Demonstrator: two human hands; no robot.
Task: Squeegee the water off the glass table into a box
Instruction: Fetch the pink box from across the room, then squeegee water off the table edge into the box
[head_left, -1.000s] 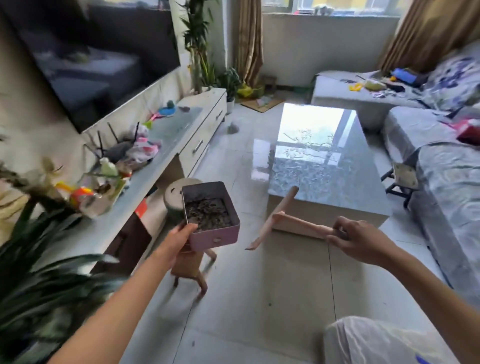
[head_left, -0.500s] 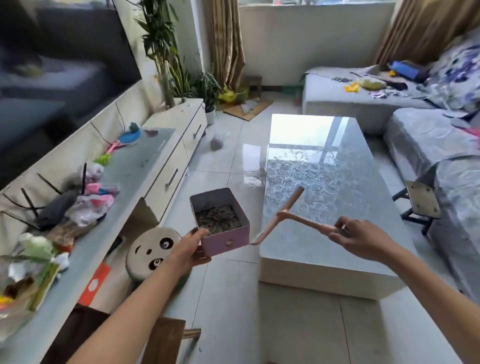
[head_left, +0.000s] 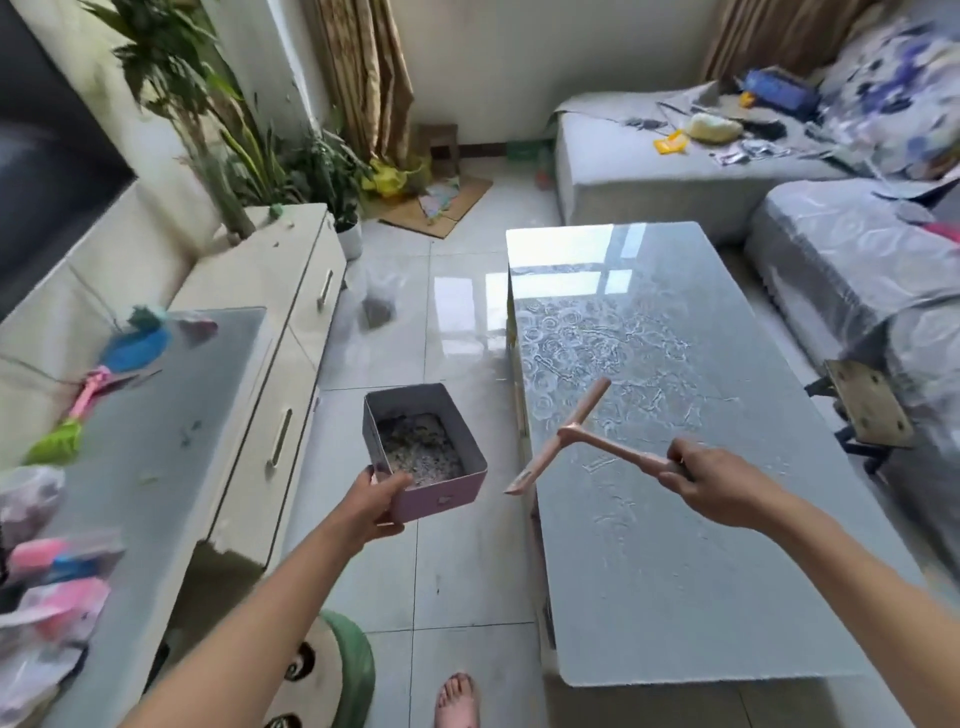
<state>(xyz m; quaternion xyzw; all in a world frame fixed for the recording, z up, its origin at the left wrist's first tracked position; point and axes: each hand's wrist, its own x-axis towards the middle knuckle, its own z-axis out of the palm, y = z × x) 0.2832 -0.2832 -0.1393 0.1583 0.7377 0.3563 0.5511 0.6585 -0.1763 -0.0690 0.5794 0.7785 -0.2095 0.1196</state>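
Beside glass table (head_left: 701, 545): fingers (head_left: 680, 460) around squeegee (head_left: 582, 441).

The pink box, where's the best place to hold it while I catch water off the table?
Grip the pink box by its near short wall, from your side, as the left hand does. That keeps the open top level and leaves the long wall facing the glass table free beside the squeegee.

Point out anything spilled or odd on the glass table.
Water streaks and puddles spread across the middle of the glass table. The box, held beside the table's edge, already contains dark debris, not just water.
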